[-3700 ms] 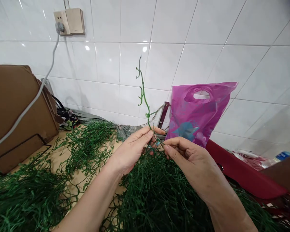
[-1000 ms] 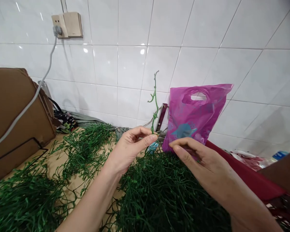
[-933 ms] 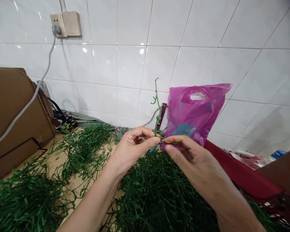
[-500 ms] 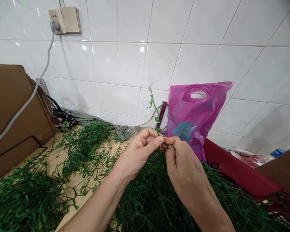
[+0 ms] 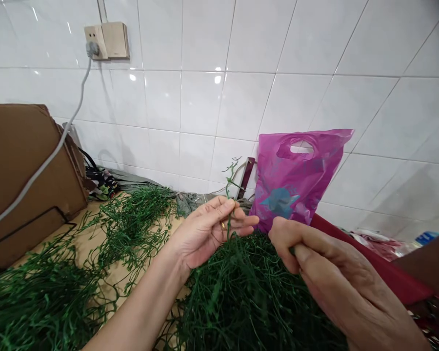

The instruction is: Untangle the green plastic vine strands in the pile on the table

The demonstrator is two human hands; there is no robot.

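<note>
Between the thumb and forefinger of my left hand (image 5: 212, 229) is a thin green branched stem (image 5: 229, 187), held upright. The other fingers of that hand are spread and a ring shows on one. My right hand (image 5: 314, 263) is closed, apart from the left and to its right. A small bit of green shows between its thumb and curled forefinger, like another stem, mostly hidden. Under both hands lies a large heap of the same green stems (image 5: 249, 302), which look like artificial plant pieces.
More green stems (image 5: 131, 219) lie on a tan surface (image 5: 84, 241) at left. A cardboard box (image 5: 25, 170) stands at far left, with a grey cable (image 5: 47, 165) crossing before it. Behind the hands are a purple plastic bag (image 5: 296, 180), a red object (image 5: 384, 278) and the tiled wall (image 5: 201, 102).
My right hand has parted from my left and moved right and nearer. My left hand's fingers have spread while its pinch stays on the stem. The stem's top sits lower.
</note>
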